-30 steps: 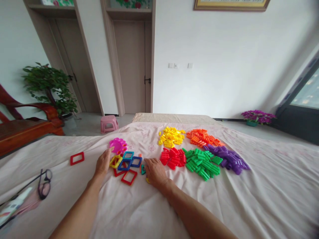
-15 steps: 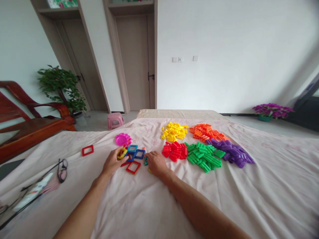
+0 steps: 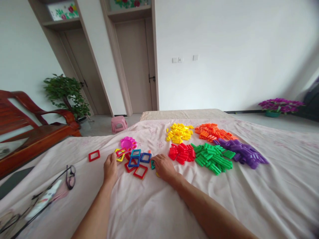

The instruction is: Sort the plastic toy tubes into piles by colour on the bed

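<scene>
Your left hand [image 3: 110, 168] is left of the middle of the frame, with its fingertips right by a yellow square frame [image 3: 120, 160]. A small red frame [image 3: 122, 154] lies across the top of it. The fingers are bent a bit, but you can't tell from here if they grip the yellow frame or just touch it.

Your right hand [image 3: 163, 167] is near the middle of the frame, palm down, with its fingers curled over a teal piece [image 3: 152, 164]. A bit of yellow peeks out under that hand too. The fingers hide most of the teal piece, so you can't tell if they pinch it.

Between your 2 hands is a messy bunch of square frames: a teal frame [image 3: 136, 150] and a blue frame [image 3: 134, 162] touching, a darker blue frame [image 3: 145, 162] just right of them, and a bigger red frame [image 3: 138, 177] closest to you. A pink flower-shaped dish [image 3: 128, 143] sits just behind. 1 more red square [image 3: 94, 152] lies by itself, well to the left.

On the right side of the cloth [image 3: 199, 205] are 5 piles of plastic pieces: yellow [image 3: 179, 133] and orange [image 3: 214, 132] at the back, then red [image 3: 181, 153], green [image 3: 211, 157] and purple [image 3: 241, 153]. Glasses [image 3: 71, 176] and a white tube [image 3: 43, 200] lie at the lower left.
</scene>
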Motion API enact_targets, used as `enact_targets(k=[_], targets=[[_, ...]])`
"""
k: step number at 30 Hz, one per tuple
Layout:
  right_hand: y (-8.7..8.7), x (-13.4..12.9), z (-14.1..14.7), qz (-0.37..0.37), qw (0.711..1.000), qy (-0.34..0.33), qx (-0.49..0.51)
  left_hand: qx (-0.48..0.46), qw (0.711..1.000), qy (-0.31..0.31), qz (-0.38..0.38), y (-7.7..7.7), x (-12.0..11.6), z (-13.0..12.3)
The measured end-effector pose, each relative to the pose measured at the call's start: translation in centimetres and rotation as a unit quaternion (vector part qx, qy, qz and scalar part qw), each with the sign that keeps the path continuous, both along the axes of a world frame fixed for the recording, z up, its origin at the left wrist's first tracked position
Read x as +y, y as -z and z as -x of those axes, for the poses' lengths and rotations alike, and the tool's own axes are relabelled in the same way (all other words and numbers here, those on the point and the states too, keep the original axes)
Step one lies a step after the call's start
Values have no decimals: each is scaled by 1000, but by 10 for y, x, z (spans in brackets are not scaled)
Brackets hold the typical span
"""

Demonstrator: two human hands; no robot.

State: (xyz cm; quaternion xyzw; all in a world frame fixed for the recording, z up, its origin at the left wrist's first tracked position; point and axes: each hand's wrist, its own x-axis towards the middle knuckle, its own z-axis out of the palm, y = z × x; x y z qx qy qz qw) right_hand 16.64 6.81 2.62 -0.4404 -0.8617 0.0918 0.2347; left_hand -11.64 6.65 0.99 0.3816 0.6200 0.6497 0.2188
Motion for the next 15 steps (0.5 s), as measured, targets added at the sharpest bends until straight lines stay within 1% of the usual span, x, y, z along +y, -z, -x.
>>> enact_targets(k=[5,8,9,11,14,15], targets=[[1,-2,-1,2,1000,-11,22,-36,999,33,-11,-2,1,-5],[0,-3,-1,-7,998,11,62,-28,997,73,-14,-6,-2,-10],[-1,-4,-1,-14,997,16,78,-15,996,88,-14,-7,-3,-12],[-3,-6,0,-25,994,16,105,40,992,115,-13,-10,-6,-17],[-7,-9,8,-27,990,-2,139,145,979,143,-9,-12,-8,-26],[-8,-10,11,-27,989,-11,146,166,975,150,-7,-12,-8,-29]])
